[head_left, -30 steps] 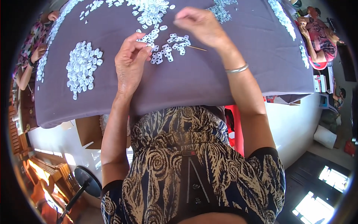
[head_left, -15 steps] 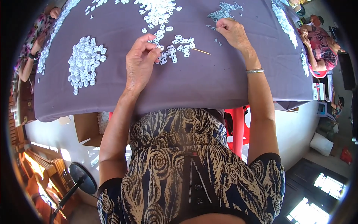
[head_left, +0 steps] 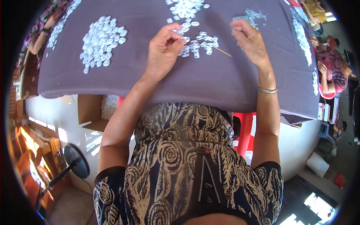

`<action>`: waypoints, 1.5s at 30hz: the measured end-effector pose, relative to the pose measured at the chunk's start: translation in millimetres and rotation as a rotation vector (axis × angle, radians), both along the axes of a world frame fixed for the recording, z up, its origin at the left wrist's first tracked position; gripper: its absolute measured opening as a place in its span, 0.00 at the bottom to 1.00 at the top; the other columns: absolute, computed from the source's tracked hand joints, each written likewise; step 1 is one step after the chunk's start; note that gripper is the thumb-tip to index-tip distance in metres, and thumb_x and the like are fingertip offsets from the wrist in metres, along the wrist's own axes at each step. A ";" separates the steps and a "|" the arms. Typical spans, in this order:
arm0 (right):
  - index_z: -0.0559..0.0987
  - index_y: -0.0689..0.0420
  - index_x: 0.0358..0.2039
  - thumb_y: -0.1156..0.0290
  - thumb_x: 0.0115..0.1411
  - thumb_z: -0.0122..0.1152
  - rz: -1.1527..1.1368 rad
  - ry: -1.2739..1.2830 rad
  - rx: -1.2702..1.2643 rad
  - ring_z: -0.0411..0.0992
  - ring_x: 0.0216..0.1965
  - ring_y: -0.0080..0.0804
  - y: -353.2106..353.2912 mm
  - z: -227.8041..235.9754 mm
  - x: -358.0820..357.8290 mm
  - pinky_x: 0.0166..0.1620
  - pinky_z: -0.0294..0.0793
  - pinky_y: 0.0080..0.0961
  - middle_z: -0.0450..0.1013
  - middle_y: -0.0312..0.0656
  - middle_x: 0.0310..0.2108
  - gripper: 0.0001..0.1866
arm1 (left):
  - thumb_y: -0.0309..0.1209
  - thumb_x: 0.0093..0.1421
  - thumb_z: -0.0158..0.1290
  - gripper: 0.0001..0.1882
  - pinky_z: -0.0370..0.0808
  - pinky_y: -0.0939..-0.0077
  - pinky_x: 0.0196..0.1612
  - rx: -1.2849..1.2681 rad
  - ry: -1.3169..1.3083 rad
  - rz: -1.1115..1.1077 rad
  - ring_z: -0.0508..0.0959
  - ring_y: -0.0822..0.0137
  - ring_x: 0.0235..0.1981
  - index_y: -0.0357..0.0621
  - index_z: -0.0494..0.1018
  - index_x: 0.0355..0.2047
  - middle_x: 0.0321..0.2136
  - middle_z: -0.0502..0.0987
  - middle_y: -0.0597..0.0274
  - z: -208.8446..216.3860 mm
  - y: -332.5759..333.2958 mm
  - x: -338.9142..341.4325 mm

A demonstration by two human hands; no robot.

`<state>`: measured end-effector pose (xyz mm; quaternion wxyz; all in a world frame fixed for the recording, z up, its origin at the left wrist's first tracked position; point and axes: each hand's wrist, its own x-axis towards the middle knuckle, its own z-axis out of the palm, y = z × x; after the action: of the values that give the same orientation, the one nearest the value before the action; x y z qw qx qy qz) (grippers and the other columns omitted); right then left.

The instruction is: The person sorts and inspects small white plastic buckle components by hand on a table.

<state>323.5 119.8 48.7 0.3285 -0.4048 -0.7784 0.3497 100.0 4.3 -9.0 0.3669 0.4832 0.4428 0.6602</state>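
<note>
A worktop covered with a grey-purple cloth (head_left: 157, 75) carries several heaps of small white ring-shaped plastic pieces. Taking the small cluster of white pieces (head_left: 197, 45) near the cloth's middle as the landmark: the left hand (head_left: 162, 52) rests on the cloth just left of it, its fingers curled and the thumb pressed against the fingertips at the cluster's edge; the grip is closed, but whether a piece sits inside it cannot be told. The right hand (head_left: 250, 42) is raised just right of the cluster, fingers bent and pinched together; what they pinch is too small to tell. A thin wooden stick (head_left: 223, 52) lies on the cloth between the cluster and the right hand. A silver bangle (head_left: 267, 90) circles the right wrist. Well left of the cluster lies a rounded heap of white pieces (head_left: 100, 42); above it, a longer heap (head_left: 185, 8).
</note>
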 end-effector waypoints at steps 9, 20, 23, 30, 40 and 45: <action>0.80 0.59 0.33 0.72 0.58 0.60 0.304 0.183 -0.284 0.65 0.26 0.13 -23.4 -3.0 -86.9 0.27 0.64 0.12 0.71 0.29 0.24 0.06 | 0.17 0.56 0.53 0.19 0.71 0.85 0.30 -0.020 0.101 0.137 0.71 0.79 0.26 0.39 0.66 0.49 0.26 0.74 0.69 -0.3 1.4 -7.9; 0.79 0.60 0.35 0.68 0.60 0.59 0.304 0.251 -0.424 0.61 0.22 0.14 -23.4 -22.2 -94.5 0.25 0.60 0.12 0.69 0.29 0.24 0.09 | 0.19 0.56 0.52 0.18 0.70 0.86 0.32 -0.001 0.145 0.135 0.68 0.82 0.25 0.39 0.67 0.47 0.24 0.72 0.71 -3.7 3.4 -6.6; 0.79 0.60 0.35 0.68 0.61 0.58 0.357 0.244 -0.389 0.61 0.23 0.13 -21.1 -24.6 -92.4 0.25 0.60 0.12 0.68 0.28 0.23 0.09 | 0.19 0.56 0.52 0.18 0.70 0.85 0.32 -0.008 0.154 0.129 0.69 0.82 0.26 0.39 0.67 0.47 0.24 0.72 0.71 -1.4 2.2 -4.8; 0.78 0.59 0.34 0.67 0.61 0.58 0.372 0.223 -0.318 0.60 0.23 0.12 -22.9 -22.9 -91.4 0.25 0.60 0.12 0.67 0.27 0.22 0.08 | 0.18 0.56 0.52 0.18 0.70 0.85 0.32 -0.025 0.170 0.126 0.69 0.81 0.25 0.40 0.67 0.47 0.24 0.72 0.71 1.6 0.2 -3.3; 0.78 0.59 0.33 0.68 0.61 0.57 0.360 0.082 -0.120 0.60 0.22 0.12 -22.9 -24.9 -91.8 0.24 0.61 0.13 0.67 0.27 0.21 0.08 | 0.18 0.55 0.52 0.17 0.70 0.85 0.30 -0.011 0.182 0.155 0.69 0.81 0.24 0.40 0.68 0.46 0.24 0.72 0.70 -2.5 1.3 -2.1; 0.77 0.59 0.32 0.68 0.61 0.57 0.273 0.011 -0.019 0.61 0.19 0.12 -31.2 -22.9 -93.6 0.22 0.61 0.14 0.66 0.27 0.19 0.08 | 0.18 0.55 0.53 0.15 0.70 0.86 0.29 0.007 0.143 0.166 0.69 0.82 0.24 0.39 0.68 0.43 0.23 0.73 0.70 -4.8 2.5 -1.3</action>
<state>229.9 88.6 25.8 0.2784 -0.2962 -0.8210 0.4009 98.6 6.9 -13.9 0.2771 0.4919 0.5040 0.6536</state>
